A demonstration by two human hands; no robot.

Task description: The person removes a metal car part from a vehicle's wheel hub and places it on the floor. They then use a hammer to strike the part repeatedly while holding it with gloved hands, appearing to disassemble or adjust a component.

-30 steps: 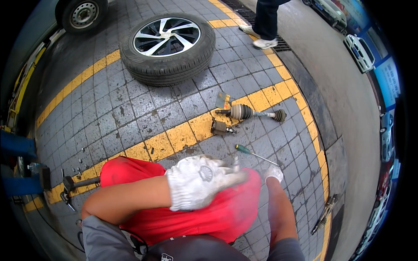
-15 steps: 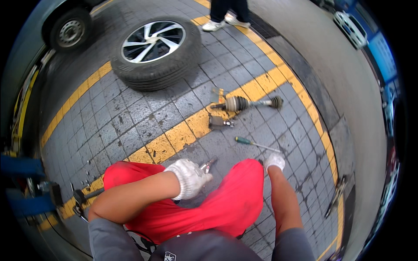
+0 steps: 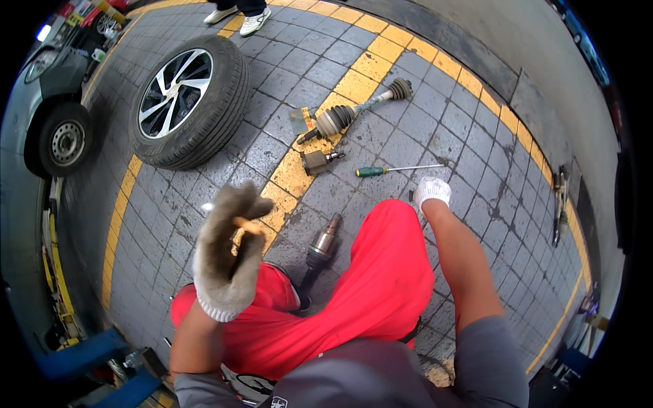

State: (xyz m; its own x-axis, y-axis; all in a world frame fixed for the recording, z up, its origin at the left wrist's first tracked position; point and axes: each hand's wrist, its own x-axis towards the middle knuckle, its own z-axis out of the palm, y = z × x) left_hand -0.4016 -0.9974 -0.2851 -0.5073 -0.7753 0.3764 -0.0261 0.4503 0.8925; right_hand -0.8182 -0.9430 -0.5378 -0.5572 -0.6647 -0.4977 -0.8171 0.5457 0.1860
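Observation:
My left hand [image 3: 228, 255], in a grey-stained knit glove, is raised over my left knee. Its fingers are curved and apart; a tan patch like a bare fingertip shows among them. Between my legs a drive shaft end [image 3: 324, 241] with a metal joint and dark boot points away from me, its near part partly hidden. Beyond my right knee is my right hand [image 3: 433, 192] in a white glove, its fingers hidden from view. A small dark object lies beside it. Just past that hand lies a screwdriver [image 3: 371, 172] with a green handle.
A drive shaft [image 3: 340, 119] with rubber boots and a metal joint housing [image 3: 315, 162] lie on the tiled floor. A wheel [image 3: 197, 109] lies at far left. A person's shoes [image 3: 255, 22] stand beyond it. Blue lift arms [image 3: 85, 353] are at lower left; tools [image 3: 560, 207] lie right.
My left hand has come off the drive shaft end between my legs and lifted up to the left, opening. My view has turned, shifting the wheel and floor parts.

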